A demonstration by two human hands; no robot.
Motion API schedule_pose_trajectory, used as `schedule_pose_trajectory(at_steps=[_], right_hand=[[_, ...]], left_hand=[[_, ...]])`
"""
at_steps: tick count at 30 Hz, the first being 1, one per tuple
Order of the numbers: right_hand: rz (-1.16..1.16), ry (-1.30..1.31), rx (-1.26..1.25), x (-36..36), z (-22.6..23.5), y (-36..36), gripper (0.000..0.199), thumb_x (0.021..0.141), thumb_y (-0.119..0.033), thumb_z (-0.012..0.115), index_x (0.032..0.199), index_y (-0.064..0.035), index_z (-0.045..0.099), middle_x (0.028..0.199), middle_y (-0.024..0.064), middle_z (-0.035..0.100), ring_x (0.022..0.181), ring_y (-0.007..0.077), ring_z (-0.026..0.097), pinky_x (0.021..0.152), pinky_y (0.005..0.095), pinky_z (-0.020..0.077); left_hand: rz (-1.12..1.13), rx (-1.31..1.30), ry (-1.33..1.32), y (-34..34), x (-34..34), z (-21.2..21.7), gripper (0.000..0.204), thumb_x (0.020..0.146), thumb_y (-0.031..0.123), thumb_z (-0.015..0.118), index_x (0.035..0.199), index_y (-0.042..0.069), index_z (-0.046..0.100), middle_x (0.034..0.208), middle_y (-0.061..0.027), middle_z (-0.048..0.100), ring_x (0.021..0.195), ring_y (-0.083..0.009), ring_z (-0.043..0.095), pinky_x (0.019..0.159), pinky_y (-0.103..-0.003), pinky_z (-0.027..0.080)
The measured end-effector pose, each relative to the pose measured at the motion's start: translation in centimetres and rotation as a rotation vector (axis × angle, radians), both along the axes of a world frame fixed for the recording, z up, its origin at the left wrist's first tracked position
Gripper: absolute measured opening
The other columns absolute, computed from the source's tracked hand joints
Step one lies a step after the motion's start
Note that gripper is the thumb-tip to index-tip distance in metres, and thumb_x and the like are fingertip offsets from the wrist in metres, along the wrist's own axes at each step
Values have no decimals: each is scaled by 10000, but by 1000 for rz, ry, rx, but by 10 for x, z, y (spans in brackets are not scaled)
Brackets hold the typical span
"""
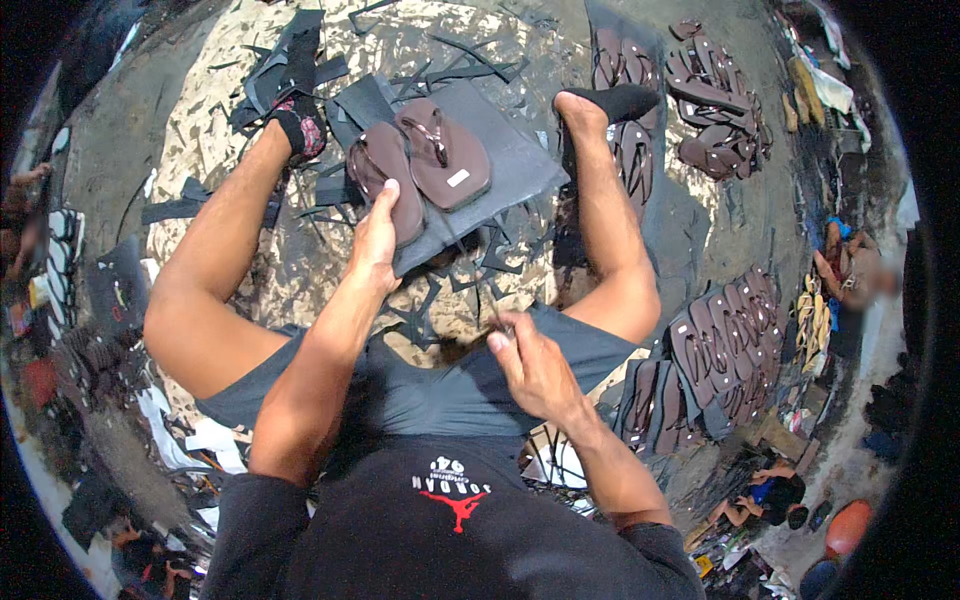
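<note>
A pair of brown flip-flops (445, 165) rests on a dark grey rubber sheet (520, 165) between my outstretched legs. The right one carries a small white label at its heel. My left hand (375, 240) grips the heel end of the left flip-flop (385, 185), thumb on top and the other fingers hidden beneath. Closer to my lap, my right hand (532, 365) is closed in a pinch, apart from the sandals. Something thin and dark rises from its fingertips toward the sheet's near edge; blur hides what it is.
Dark rubber offcuts (460, 65) litter the stained ground cloth (210, 130). My feet flank the sheet. Piles of brown flip-flops (710, 100) lie at far right, and rows of more flip-flops (725, 345) stand beside my right knee. Other people (850, 260) sit near the right rim.
</note>
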State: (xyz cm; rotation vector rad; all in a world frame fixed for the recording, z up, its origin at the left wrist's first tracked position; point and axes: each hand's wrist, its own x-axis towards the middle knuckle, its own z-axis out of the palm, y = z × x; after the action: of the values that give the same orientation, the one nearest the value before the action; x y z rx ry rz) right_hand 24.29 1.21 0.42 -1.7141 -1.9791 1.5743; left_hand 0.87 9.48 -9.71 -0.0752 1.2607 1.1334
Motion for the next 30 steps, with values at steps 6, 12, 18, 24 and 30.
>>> schedule_pose_trajectory(at_steps=[6,12,18,24,30], right_hand=[[88,-102,257,-11,-20,15,365,1034,-316,566,1166,18,502,1007,306,666,902,497,665,740,537,537],[170,-160,139,-40,-57,53,360,1040,-309,565,1191,8,483,945,297,679,896,486,666,750,530,521],[37,-6,212,-38,-37,48,367,967,-296,692,1166,-9,578,852,202,670,738,382,685,654,448,545],[166,-168,360,-8,-21,31,362,955,-300,704,1160,-21,599,939,191,683,786,367,702,674,449,558],[190,-176,390,-46,-43,69,361,989,-320,644,1146,-12,539,947,249,678,843,453,675,691,512,547]], left_hand=[[-4,40,-193,-2,-6,-11,560,1004,470,605,1326,13,567,1253,-141,670,1091,-272,692,906,-453,594],[13,27,-187,-5,-9,-6,513,1041,426,559,1346,14,556,1281,-130,666,1107,-255,676,979,-424,554],[74,21,-198,8,-22,3,571,1012,427,617,1348,-29,542,1280,-143,655,1115,-260,674,972,-437,559],[68,60,-290,16,-35,19,590,1006,483,601,1317,-15,551,1259,-156,660,1072,-282,697,903,-480,592],[0,-68,-143,13,-22,23,516,1001,521,580,1235,63,606,1095,-81,688,886,-204,654,705,-369,517]])
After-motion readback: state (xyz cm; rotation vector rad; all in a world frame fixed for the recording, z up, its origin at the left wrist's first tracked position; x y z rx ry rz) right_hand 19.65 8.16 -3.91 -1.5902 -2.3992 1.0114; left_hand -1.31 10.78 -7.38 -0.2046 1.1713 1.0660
